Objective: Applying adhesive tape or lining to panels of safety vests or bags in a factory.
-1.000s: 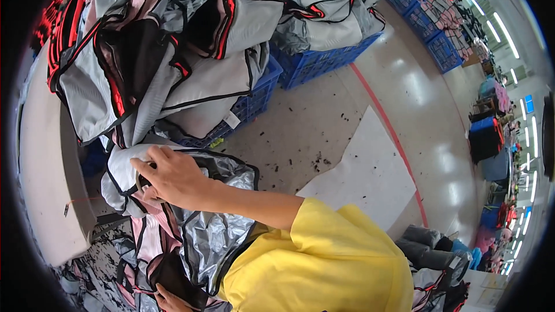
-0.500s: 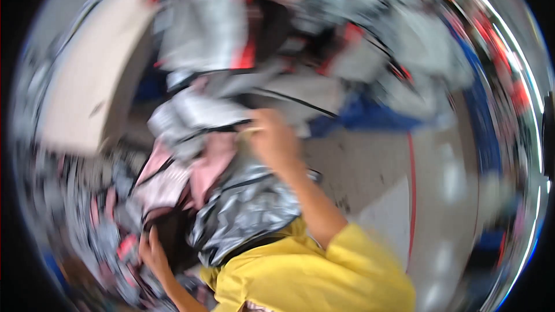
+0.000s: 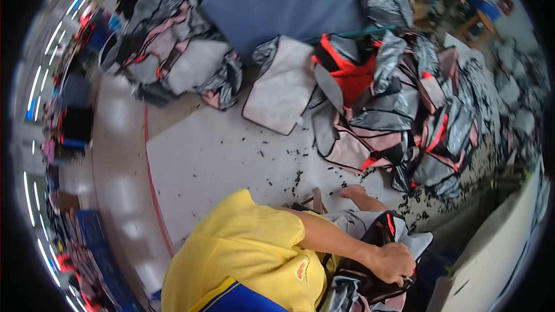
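Observation:
In the lower right, my left arm reaches across from its yellow sleeve. My left hand is curled closed over a black-edged fabric piece; a small dark thing shows below the fingers, too little of it visible to name. Around it the cloth bunches in grey, black, silver and pink, with a red strip near its upper part. Just beyond lies a bare limb, seemingly a foot. My right hand does not show.
Heaped grey, silver, pink and red sewn pieces lie ahead to the right, another heap ahead to the left. Black clippings dot the pale floor sheet. A blue-grey panel stands beyond. At right is a pale board.
My view has swung far round: the pale board has passed from left to right. The right hand, pinching cloth before, has left the picture; the left hand now grips fabric at lower right.

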Demonstrator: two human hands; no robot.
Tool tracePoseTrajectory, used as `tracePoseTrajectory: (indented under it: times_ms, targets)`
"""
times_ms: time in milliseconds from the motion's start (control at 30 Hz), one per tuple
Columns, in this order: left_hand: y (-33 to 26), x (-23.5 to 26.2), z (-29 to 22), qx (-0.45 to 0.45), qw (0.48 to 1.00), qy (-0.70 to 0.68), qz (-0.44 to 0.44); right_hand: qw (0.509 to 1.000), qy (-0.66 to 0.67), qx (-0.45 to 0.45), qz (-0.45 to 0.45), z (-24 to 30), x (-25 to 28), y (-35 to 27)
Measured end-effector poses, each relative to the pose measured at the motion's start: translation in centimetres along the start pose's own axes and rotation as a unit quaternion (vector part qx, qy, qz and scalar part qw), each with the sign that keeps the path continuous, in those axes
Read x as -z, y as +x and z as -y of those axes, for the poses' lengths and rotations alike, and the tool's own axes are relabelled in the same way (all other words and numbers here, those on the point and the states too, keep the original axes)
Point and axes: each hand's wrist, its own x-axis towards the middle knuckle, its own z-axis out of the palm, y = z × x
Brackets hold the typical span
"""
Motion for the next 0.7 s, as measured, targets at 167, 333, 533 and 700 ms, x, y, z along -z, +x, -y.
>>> tracePoseTrajectory:
  times_ms: [167,333,533,700]
  targets:
    - [3.4,5.6,-1.6,-0.054,0.981,0.017,-0.185,0.995,-0.047,0.021,0.087,0.1,-2.6,4.8]
    - [3.3,10.2,-1.2,-0.098,0.959,0.133,-0.228,0.99,-0.124,-0.034,0.048,1.2,0.7,3.1]
    - [-2.0,14.4,1.9,0.05,0.95,0.264,-0.156,0.946,-0.243,-0.158,-0.145,4.5,7.4,-5.1]
    - [-0.9,12.6,5.3,0.165,0.966,0.143,-0.136,0.926,-0.23,-0.212,-0.21,5.1,8.4,-6.0]
